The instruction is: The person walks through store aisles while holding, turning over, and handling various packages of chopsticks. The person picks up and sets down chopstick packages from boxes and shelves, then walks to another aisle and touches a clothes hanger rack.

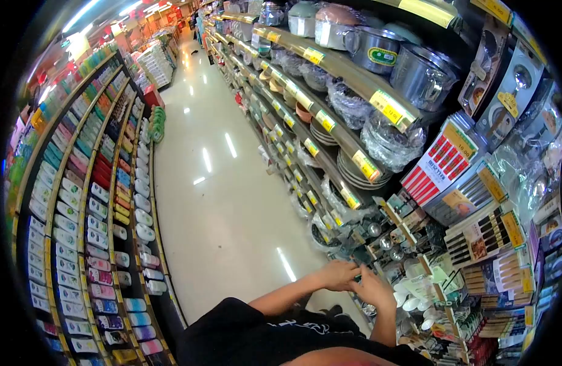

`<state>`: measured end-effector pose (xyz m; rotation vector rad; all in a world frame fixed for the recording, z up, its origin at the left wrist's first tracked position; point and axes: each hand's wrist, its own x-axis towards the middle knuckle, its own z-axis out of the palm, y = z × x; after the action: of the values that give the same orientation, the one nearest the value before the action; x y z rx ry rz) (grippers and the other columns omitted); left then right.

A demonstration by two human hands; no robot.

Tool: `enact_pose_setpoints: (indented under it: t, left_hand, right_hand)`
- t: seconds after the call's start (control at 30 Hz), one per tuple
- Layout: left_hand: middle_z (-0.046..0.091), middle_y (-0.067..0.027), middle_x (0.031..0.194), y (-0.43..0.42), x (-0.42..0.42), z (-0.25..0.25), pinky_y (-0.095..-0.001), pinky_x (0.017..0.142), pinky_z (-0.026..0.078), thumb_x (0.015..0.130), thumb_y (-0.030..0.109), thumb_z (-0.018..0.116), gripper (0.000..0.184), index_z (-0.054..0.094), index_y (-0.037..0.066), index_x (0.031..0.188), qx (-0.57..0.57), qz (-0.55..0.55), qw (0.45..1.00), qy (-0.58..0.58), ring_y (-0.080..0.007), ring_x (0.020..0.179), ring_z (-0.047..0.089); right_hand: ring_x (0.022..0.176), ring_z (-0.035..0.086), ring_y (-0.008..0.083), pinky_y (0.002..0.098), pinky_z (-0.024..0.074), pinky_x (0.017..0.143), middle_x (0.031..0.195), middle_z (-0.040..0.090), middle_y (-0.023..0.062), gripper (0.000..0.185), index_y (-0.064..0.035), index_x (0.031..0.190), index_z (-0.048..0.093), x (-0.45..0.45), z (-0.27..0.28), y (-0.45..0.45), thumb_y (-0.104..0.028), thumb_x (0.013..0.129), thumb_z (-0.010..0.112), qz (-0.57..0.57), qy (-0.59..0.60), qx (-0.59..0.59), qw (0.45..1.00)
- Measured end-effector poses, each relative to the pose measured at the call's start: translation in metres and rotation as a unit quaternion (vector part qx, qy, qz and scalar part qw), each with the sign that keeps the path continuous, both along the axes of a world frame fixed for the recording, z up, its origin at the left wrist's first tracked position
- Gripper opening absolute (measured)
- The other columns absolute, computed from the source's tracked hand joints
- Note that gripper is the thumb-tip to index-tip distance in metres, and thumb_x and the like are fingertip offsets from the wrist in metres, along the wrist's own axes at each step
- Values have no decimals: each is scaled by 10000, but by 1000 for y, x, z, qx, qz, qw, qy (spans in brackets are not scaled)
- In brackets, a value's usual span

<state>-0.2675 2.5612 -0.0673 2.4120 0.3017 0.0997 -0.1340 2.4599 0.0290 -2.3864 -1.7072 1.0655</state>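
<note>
My left hand (337, 276) and my right hand (373, 288) meet in front of my body, low in the middle of the head view. Their fingertips come together, and the fingers of both are bent and closed. A small dark spot shows between the fingertips, too small to name. Just beyond my hands, metal kitchen utensils (386, 243) hang on the right-hand rack. White spoons (415, 302) hang to the right of my right hand.
Shelves of pots (424, 73) and wrapped dishes (391, 143) line the right side, with packaged chopsticks (442, 161) nearer me. Bottles (67, 229) fill the left shelves. A shiny tiled aisle (214, 201) runs between, past green coiled items (156, 124).
</note>
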Motion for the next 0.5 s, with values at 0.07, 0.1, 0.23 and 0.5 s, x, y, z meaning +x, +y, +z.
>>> enact_pose_setpoints:
  t: [0.07, 0.1, 0.23, 0.5]
  left_hand:
    - [606, -181, 1105, -10, -30, -4, -461, 863, 488, 858, 371, 628, 531, 509, 21, 1238, 33, -9, 986, 162, -371, 1037, 592]
    - [603, -180, 1125, -17, -39, -7, -469, 870, 487, 857, 420, 621, 557, 512, 36, 1245, 32, 12, 967, 253, -369, 1048, 593]
    - [619, -189, 1138, -53, -82, -13, -444, 879, 497, 867, 471, 595, 582, 548, 29, 1242, 55, 85, 972, 214, -369, 1061, 603]
    - [633, -176, 1108, -178, -120, -55, -493, 837, 505, 857, 483, 615, 554, 562, 62, 1214, 48, 139, 934, 326, -371, 1025, 624]
  right_hand:
    - [1201, 513, 418, 468, 434, 975, 1344, 496, 275, 754, 45, 1369, 411, 2, -2, -4, -459, 847, 615, 78, 0, -70, 994]
    - [1202, 514, 415, 467, 435, 974, 1348, 492, 275, 759, 48, 1355, 429, 4, -7, -7, -476, 841, 621, 117, 0, -103, 988]
    - [1160, 535, 408, 447, 435, 972, 1306, 530, 256, 727, 47, 1331, 456, -8, -13, -25, -443, 833, 656, 128, -21, 135, 982]
    - [973, 601, 425, 489, 477, 843, 1065, 622, 227, 508, 2, 1133, 512, -40, -8, -126, -395, 847, 649, 285, 77, 193, 936]
